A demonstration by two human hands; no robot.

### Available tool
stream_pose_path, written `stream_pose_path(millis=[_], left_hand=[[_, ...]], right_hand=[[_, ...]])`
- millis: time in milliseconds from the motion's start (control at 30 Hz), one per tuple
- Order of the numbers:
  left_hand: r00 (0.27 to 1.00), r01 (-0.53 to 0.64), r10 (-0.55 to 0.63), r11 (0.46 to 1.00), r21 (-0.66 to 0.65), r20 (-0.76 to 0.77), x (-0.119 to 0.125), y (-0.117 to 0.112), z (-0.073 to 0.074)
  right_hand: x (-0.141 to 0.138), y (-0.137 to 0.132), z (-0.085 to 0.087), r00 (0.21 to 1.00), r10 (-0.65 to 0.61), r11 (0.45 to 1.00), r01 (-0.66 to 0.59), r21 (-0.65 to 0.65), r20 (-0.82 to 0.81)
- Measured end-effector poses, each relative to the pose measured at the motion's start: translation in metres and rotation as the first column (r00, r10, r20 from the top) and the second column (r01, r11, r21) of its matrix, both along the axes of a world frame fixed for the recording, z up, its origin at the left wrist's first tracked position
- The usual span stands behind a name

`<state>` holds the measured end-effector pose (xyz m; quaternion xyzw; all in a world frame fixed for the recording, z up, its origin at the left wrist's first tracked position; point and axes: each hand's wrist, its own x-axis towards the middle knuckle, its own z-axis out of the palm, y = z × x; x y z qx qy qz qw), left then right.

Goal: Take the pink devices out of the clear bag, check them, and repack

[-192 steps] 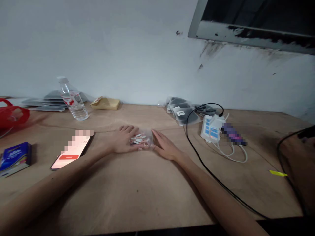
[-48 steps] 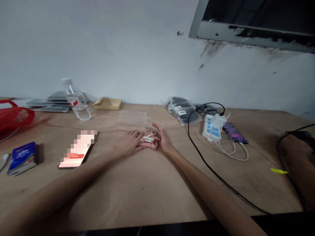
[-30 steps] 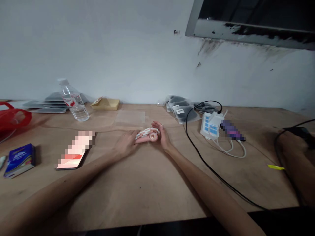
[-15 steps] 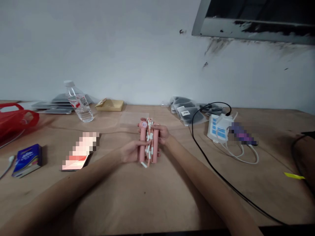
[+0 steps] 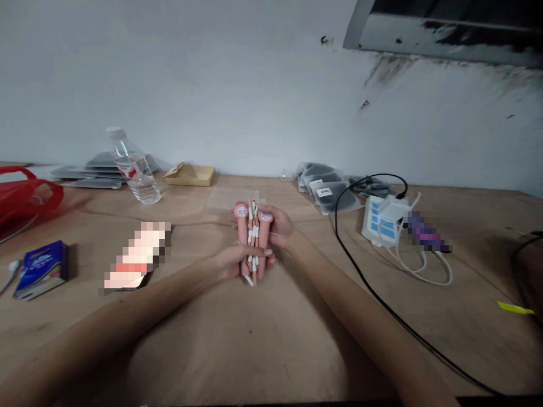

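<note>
The left hand [image 5: 231, 261] has moved its thumb: a moment ago it lay over the left handle [image 5: 242, 232] and the beads, and now it reaches right across to the right handle [image 5: 264, 232]. The right handle's round end now shows its label too.

At the left of the table [image 5: 254, 362] is a red bag [image 5: 48, 195], with a blue packet [image 5: 42, 268] nearer. Next come a lit phone [image 5: 133, 268], then a water bottle [image 5: 144, 181] and a brown box [image 5: 195, 175] farther back.

In the middle is the pink and white rope [image 5: 254, 232], folded up between its two handles. The left hand grips the near part, thumb on top. The right hand [image 5: 283, 226] is closed on the far part of the right handle. I can't tell if the rope touches the table.

Farther right are grey packets [image 5: 324, 195], a white power strip [image 5: 382, 220] and a black wire [image 5: 356, 265].

I see no tie on the rope, so if the left thumb lifts, the folds could spring out. The handles look round, so a loose grip could let them roll apart. A white bit [image 5: 249, 280] pokes out at the near end; it could snag and pull a loop free.
</note>
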<state>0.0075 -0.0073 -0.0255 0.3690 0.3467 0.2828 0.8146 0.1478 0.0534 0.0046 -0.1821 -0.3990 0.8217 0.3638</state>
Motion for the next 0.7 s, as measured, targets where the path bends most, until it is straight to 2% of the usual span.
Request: stream_pose_path(millis=[267, 500, 700], left_hand=[[0.991, 0.064, -0.064, 0.998, 0.008, 0.116, 0.003, -0.007, 0.008], [0.988, 0.090, -0.087, 0.996, -0.016, 0.127, 0.002, -0.008, 0.002], [0.989, 0.089, -0.083, 0.995, -0.046, 0.121, 0.001, -0.008, 0.002]], right_hand=[[0.007, -0.005, 0.009, 0.995, 0.097, 0.987, -0.096, -0.128, 0.001], [-0.001, -0.011, 0.013, 0.992, 0.109, 0.989, -0.115, -0.094, -0.070], [-0.004, -0.013, 0.012, 0.995, 0.062, 0.993, -0.069, -0.095, -0.075]])
